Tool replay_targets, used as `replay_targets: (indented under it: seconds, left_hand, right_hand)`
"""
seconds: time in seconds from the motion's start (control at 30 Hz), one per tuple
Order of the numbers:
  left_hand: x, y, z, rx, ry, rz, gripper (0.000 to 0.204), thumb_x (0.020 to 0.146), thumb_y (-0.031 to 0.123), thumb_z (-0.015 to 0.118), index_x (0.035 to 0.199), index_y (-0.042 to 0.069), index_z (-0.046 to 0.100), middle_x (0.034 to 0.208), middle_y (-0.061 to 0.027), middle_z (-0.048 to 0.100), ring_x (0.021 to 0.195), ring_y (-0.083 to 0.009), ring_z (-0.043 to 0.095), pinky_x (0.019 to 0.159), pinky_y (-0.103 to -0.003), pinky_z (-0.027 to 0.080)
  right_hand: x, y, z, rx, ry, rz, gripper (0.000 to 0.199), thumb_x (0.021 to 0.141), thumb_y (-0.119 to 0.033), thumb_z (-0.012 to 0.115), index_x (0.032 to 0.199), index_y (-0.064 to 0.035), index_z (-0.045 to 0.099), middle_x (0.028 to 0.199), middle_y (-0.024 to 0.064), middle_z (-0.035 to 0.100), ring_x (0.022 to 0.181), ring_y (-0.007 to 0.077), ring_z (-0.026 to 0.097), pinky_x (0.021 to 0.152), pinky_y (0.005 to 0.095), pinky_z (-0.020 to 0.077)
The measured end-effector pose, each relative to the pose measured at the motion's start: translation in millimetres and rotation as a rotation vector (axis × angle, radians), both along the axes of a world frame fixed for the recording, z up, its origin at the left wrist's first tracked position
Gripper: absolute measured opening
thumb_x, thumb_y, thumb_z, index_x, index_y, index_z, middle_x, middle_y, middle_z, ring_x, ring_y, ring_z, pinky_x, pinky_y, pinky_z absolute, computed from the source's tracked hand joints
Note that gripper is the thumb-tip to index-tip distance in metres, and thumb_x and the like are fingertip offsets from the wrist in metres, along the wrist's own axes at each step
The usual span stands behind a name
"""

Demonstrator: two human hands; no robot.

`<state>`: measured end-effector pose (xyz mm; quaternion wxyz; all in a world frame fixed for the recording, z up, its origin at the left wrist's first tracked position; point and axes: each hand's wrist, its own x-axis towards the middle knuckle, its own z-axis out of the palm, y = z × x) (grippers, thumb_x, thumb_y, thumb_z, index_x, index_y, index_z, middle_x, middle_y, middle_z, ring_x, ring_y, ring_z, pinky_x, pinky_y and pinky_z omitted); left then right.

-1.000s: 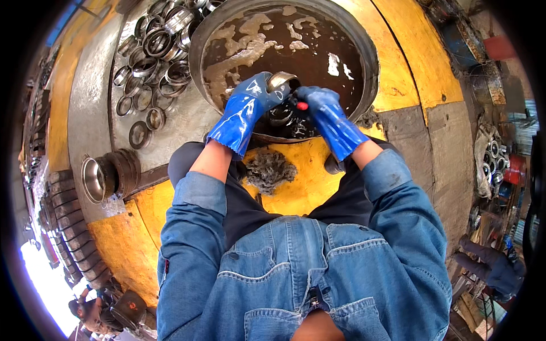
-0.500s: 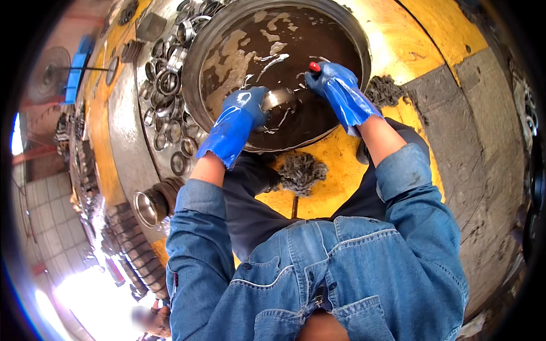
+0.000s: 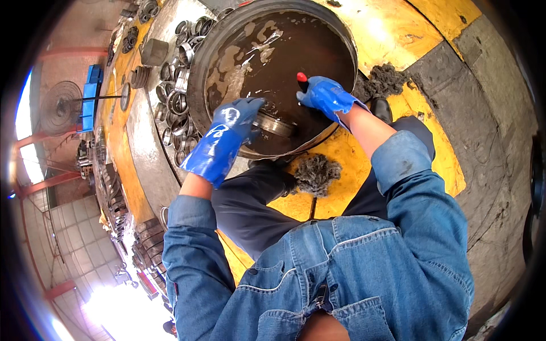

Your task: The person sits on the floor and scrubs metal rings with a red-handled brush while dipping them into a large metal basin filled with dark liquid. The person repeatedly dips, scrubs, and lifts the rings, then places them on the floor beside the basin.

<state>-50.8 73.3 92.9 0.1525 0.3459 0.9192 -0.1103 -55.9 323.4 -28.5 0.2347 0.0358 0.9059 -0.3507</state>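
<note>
A large round tub point(image 3: 196, 85) of dark, murky liquid stands before me, with pale foam patches on its left side. My left hand point(image 3: 232, 122), in a long blue glove, is closed on the left end of a shiny metal ring point(image 3: 276, 124). The ring sits low at the near side of the tub, tilted, and its lower part is hidden. Over the tub's right side, my blue-gloved right hand point(image 3: 325, 95) is closed round a red-and-black handle point(image 3: 302, 79). Whatever is at the handle's other end is hidden.
Many metal rings point(image 3: 177, 102) are heaped left of the tub. Dark grey shavings lie in one clump point(image 3: 317, 174) between my feet and another point(image 3: 387, 80) to the right. Yellow floor plates point(image 3: 392, 34) surround the tub. A fan point(image 3: 61, 108) stands far left.
The metal ring has come nearer to me and lies lower and more tilted. My right hand has shifted slightly left and nearer, its handle now pointing up. The whole view has turned a little.
</note>
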Motion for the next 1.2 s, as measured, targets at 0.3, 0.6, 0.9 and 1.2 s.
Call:
replay_targets:
  seconds: [0.3,0.6,0.9,1.2]
  left_hand:
    - [-25,-12,-10,1.363,-0.943,1.298,0.061,0.103,0.044,0.067,0.148,0.006,0.053,0.139,-0.0169,0.068,0.124,-0.0329,0.068,0.097,-0.045,0.057]
    - [-53,31,-9,1.512,-1.207,1.657,0.07,0.098,0.059,0.066,0.148,0.011,0.053,0.156,-0.0171,0.054,0.14,-0.0391,0.054,0.108,-0.054,0.047]
    - [-58,33,-24,1.63,-1.064,1.422,0.079,0.093,0.063,0.07,0.153,0.015,0.049,0.159,-0.0194,0.05,0.142,-0.0425,0.05,0.107,-0.057,0.047]
    - [-68,-13,-41,1.335,-0.723,1.34,0.078,0.099,0.055,0.066,0.162,0.017,0.041,0.162,-0.0231,0.043,0.152,-0.0374,0.037,0.114,-0.053,0.041]
  right_hand:
    - [17,11,75,-0.855,0.08,-0.46,0.055,0.09,-0.052,0.072,0.1,0.0019,0.075,0.083,0.0143,0.074,0.077,0.0277,0.069,0.076,0.0429,0.0543]
    - [-13,-14,65,-0.717,0.207,-0.315,0.052,0.094,-0.052,0.07,0.103,-0.0011,0.077,0.087,0.0172,0.076,0.081,0.0288,0.073,0.079,0.0411,0.0562]
    - [-9,-23,60,-0.769,0.151,-0.326,0.049,0.097,-0.05,0.068,0.114,-0.0049,0.076,0.101,0.018,0.078,0.091,0.0304,0.072,0.085,0.0403,0.0549]
    - [-11,-12,41,-0.139,-0.041,-0.247,0.042,0.092,-0.05,0.068,0.108,-0.0124,0.079,0.106,0.0134,0.079,0.101,0.0366,0.074,0.086,0.0457,0.0589]
